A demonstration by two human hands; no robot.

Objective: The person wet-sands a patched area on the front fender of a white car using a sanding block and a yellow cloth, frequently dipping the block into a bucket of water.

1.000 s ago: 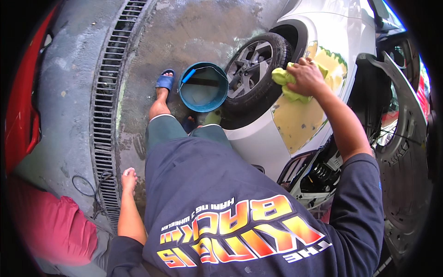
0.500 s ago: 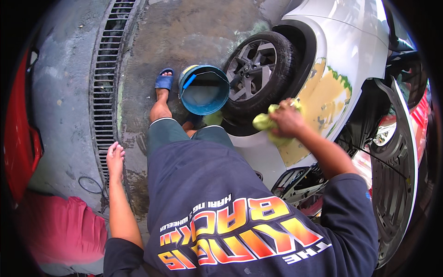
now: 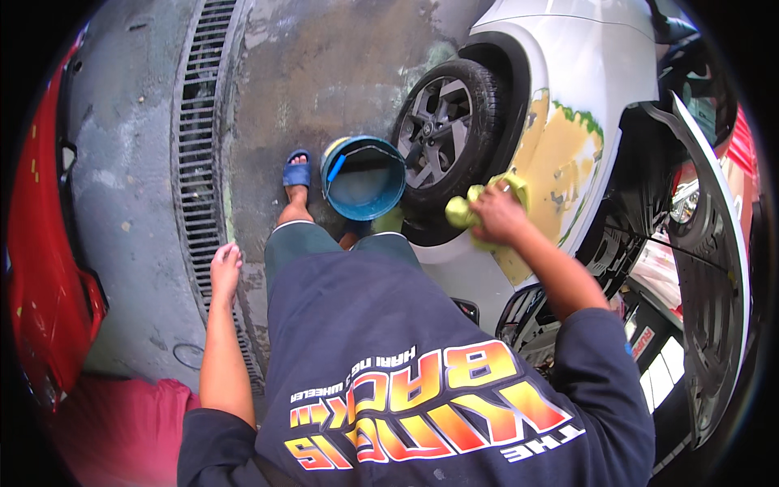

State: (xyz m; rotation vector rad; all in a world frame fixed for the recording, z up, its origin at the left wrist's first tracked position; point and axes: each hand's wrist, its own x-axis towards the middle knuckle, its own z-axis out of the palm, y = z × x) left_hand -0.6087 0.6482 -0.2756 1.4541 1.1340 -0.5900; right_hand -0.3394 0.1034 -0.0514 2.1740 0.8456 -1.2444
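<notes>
My right hand (image 3: 497,214) grips a crumpled yellow-green cloth (image 3: 461,213) against the white car's fender (image 3: 596,65), just behind the front wheel arch. A tan filler patch (image 3: 560,154) with a green fringe covers that part of the panel, and the cloth lies over its near side. My left hand (image 3: 225,274) hangs empty above the floor at my left side, its fingers loosely curled and partly apart. Between my feet and the car's front wheel (image 3: 438,130) stands a blue bucket (image 3: 365,207) with a blue-gripped wire handle, holding cloudy water.
A long metal floor drain (image 3: 197,138) runs along my left. Beyond it is a red car (image 3: 53,276). The white car's raised hood (image 3: 718,300) stands on the right, over its exposed engine bay. Dark red fabric (image 3: 130,430) fills the lower left corner. The concrete looks wet.
My view has shifted, so the bucket appears lower and the red car shows more. My right hand still holds the cloth on the fender patch. My left hand stays empty.
</notes>
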